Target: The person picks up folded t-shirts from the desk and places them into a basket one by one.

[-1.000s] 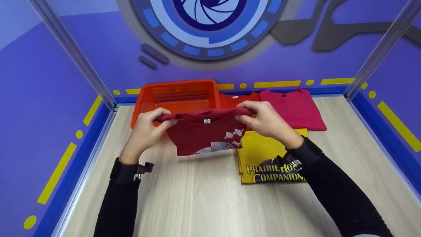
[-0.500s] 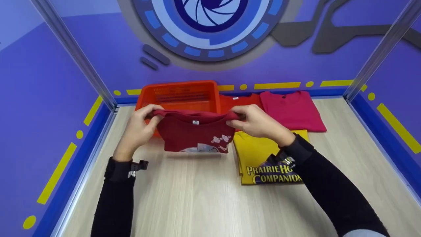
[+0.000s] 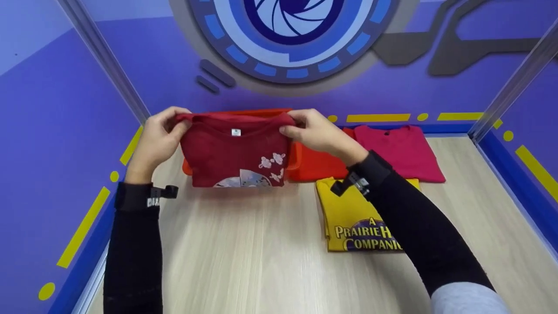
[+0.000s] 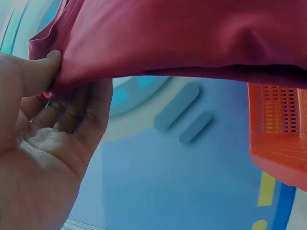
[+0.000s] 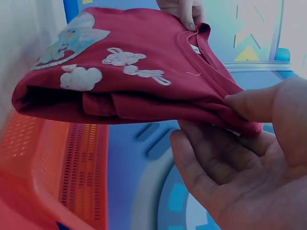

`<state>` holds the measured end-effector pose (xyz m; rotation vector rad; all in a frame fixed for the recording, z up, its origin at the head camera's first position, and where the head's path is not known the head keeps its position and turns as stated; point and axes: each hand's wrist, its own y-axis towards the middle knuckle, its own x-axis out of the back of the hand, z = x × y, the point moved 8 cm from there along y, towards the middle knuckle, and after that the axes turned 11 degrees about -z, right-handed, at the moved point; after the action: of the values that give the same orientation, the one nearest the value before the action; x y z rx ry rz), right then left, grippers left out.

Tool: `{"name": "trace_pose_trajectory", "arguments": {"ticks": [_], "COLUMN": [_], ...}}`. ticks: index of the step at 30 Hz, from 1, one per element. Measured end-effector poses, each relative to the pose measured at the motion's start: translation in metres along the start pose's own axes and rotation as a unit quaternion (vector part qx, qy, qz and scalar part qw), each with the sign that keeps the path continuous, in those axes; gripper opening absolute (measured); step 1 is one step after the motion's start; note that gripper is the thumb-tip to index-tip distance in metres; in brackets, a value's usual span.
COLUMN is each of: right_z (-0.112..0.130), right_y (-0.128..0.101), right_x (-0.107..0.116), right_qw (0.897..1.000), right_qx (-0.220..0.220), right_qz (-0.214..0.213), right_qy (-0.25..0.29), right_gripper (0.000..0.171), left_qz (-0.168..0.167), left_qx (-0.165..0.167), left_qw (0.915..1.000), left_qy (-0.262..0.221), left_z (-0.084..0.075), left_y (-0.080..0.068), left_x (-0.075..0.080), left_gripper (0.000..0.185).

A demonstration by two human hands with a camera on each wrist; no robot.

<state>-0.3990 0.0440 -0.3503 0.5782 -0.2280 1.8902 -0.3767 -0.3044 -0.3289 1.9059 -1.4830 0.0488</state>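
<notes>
- Left hand point(image 3: 158, 138) and right hand point(image 3: 320, 133) each pinch an upper corner of a folded dark red shirt point(image 3: 231, 152), which hangs between them in front of an orange basket point(image 3: 295, 158) in the head view.
- Collar and white tag point(image 3: 236, 132) show; the pale print is cut short at the fold, its full design out of sight.
- Fingertips behind the cloth are partly hidden, though both wrist views show thumbs pressed on the fabric.
- Much of the basket is screened by the shirt in the head view and cropped in both wrist views; whether cloth and basket touch cannot be told.
- Just right of the basket lies a folded orange-red shirt point(image 3: 320, 165), its upper part blocked by the right hand and forearm.
- Farther right of the basket, a folded pink shirt point(image 3: 403, 152) is clipped at one edge by the right sleeve point(image 3: 418, 226).
- Right of the basket and nearer the person, a folded yellow shirt point(image 3: 344, 209) lies on the table point(image 3: 261, 270), that sleeve covering the end of its "A Prairie" lettering.
</notes>
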Motion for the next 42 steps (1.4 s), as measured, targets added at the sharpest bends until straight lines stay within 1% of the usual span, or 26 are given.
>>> {"name": "trace_pose_trajectory", "arguments": {"ticks": [3,5,7,10,13,15,17,21,23,25,29,31,34,35,37,41,42], "right_z": [-0.003,-0.011,-0.023,-0.042,-0.057,-0.064,-0.07,-0.082,-0.088,-0.092,-0.101,-0.105,-0.108,-0.109,-0.111,-0.114,-0.116], "right_y": [0.027,0.047,0.067,0.089,0.104,0.11,0.114,0.117,0.118,0.119,0.119,0.118,0.117,0.117,0.117,0.118,0.119], "right_x": [0.002,0.0,-0.004,-0.011,-0.019,-0.026,-0.036,-0.06,-0.07,-0.076,-0.082,-0.087,-0.095,-0.097,-0.1,-0.107,-0.11], "right_qw": [1.0,0.999,0.997,0.994,0.987,0.981,0.975,0.96,0.956,0.952,0.943,0.937,0.927,0.925,0.921,0.917,0.915], "right_qx": [-0.022,-0.038,-0.057,-0.072,-0.067,-0.053,-0.036,-0.008,-0.001,0.005,0.015,0.02,0.025,0.024,0.018,0.007,0.007], "right_qz": [-0.014,-0.025,-0.034,-0.045,-0.052,-0.055,-0.046,-0.024,-0.015,-0.006,0.019,0.039,0.063,0.067,0.071,0.065,0.067], "right_qy": [-0.004,-0.014,-0.026,-0.074,-0.136,-0.177,-0.214,-0.278,-0.292,-0.305,-0.332,-0.346,-0.369,-0.374,-0.383,-0.393,-0.397], "right_gripper": [0.019,0.019,0.018,0.018,0.022,0.027,0.03,0.028,0.028,0.027,0.023,0.024,0.026,0.026,0.023,0.015,0.015], "left_qz": [0.016,0.039,0.064,0.102,0.123,0.134,0.148,0.188,0.2,0.209,0.224,0.238,0.255,0.257,0.264,0.27,0.271], "left_qx": [0.034,0.057,0.076,0.1,0.112,0.117,0.122,0.136,0.14,0.139,0.142,0.146,0.149,0.142,0.138,0.138,0.144], "left_qw": [0.9993,0.9974,0.9939,0.9858,0.9773,0.9716,0.9641,0.9422,0.9319,0.9243,0.9118,0.9043,0.895,0.8954,0.8916,0.8838,0.8797], "left_qy": [0.005,0.019,0.046,0.089,0.131,0.156,0.184,0.241,0.268,0.288,0.313,0.323,0.334,0.335,0.341,0.356,0.363], "left_z": [0.015,0.028,0.043,0.064,0.083,0.094,0.105,0.127,0.133,0.135,0.128,0.13,0.138,0.147,0.152,0.161,0.167], "left_y": [0.022,0.036,0.048,0.059,0.065,0.066,0.065,0.061,0.059,0.06,0.057,0.053,0.051,0.054,0.056,0.056,0.056], "left_x": [-0.007,-0.017,-0.028,-0.047,-0.065,-0.074,-0.082,-0.095,-0.098,-0.102,-0.112,-0.116,-0.121,-0.122,-0.124,-0.129,-0.131], "left_gripper": [0.024,0.027,0.028,0.028,0.029,0.031,0.033,0.036,0.036,0.036,0.038,0.039,0.038,0.036,0.033,0.025,0.024]}}
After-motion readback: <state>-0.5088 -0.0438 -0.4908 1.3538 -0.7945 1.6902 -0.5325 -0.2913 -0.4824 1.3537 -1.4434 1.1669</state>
